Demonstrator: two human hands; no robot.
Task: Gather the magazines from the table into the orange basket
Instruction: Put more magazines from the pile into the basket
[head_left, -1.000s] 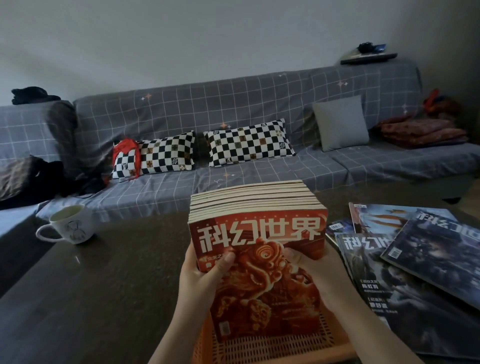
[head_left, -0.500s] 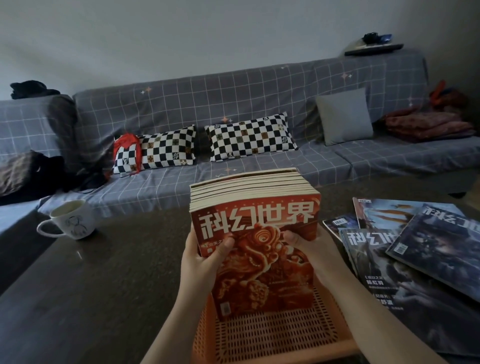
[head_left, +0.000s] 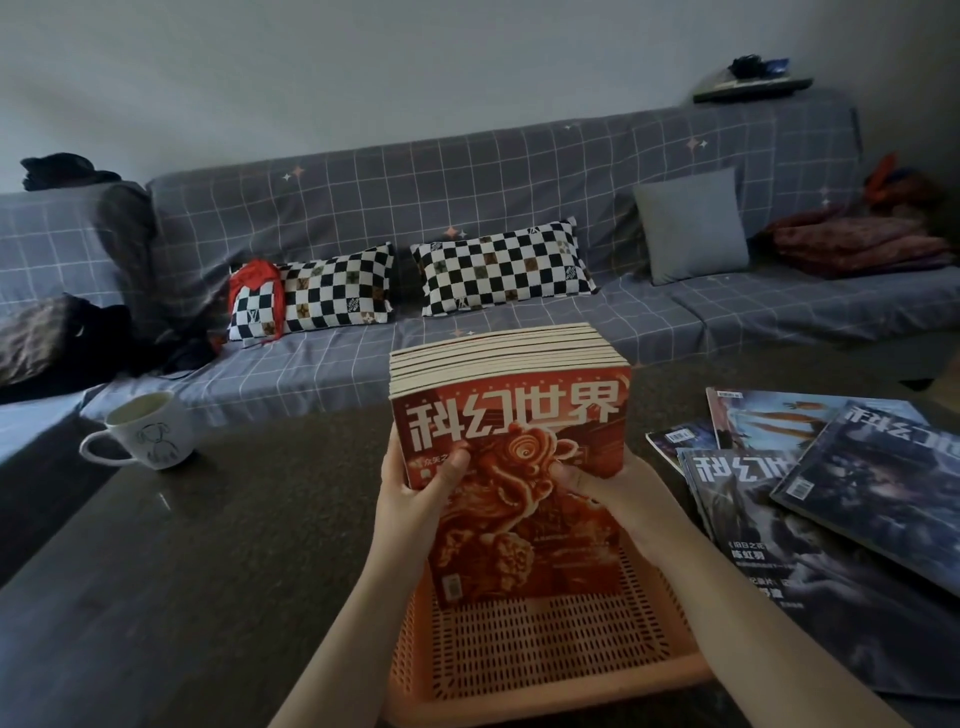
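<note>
A thick stack of magazines (head_left: 511, 467) with a red cover facing me stands upright on edge, its lower end inside the orange basket (head_left: 535, 654). My left hand (head_left: 415, 493) grips the stack's left side, thumb across the cover. My right hand (head_left: 613, 483) grips the right side, fingers curled on the cover. Several dark-covered magazines (head_left: 831, 499) lie overlapped on the table to the right of the basket.
A white mug (head_left: 145, 434) stands on the dark table (head_left: 234, 545) at the far left. Behind the table runs a grey checked sofa (head_left: 467, 208) with checkered cushions (head_left: 498, 273), a grey cushion (head_left: 691, 226) and folded cloth (head_left: 857, 241).
The stack has been tipped more upright and pushed toward the basket's far end. More of the basket floor shows in front of it. Both hands kept their grip.
</note>
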